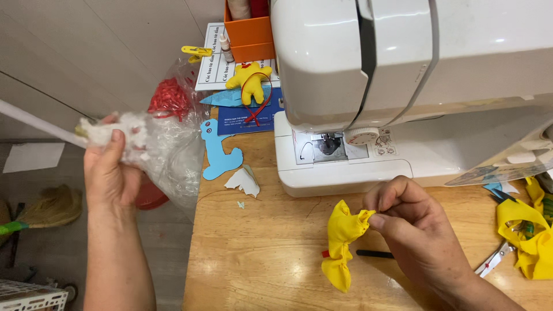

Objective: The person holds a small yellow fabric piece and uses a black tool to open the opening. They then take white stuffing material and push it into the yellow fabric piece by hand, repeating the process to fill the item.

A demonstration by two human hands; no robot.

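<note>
On the wooden surface [259, 253] in front of the white sewing machine [368, 86], the head view shows the right hand [417, 222] pinching the open edge of a small yellow fabric piece [341, 245] between thumb and fingertips; the piece hangs limp from that grip, its lower end resting on the surface, and looks unfilled. The left hand [109, 173] is raised off the left edge of the surface, closed around a tuft of white stuffing [124, 129] at the mouth of a clear plastic bag [170, 144].

By the look of it, the step in hand is stuffing the sewn yellow shape: filling is gripped in one hand, the opening held ready in the other. The next move would call for bringing the tuft across to the opening and keeping the pinched edge spread wide enough to take it. A thin black stick [374, 253] lies just beside the right hand and could serve for pushing.

Further back lie a finished yellow stuffed figure [249, 78] with a red cord, a blue paper cutout [219, 152], and an orange box [249, 34]. At the right edge sit more yellow fabric [527, 236] and scissors [495, 258].
</note>
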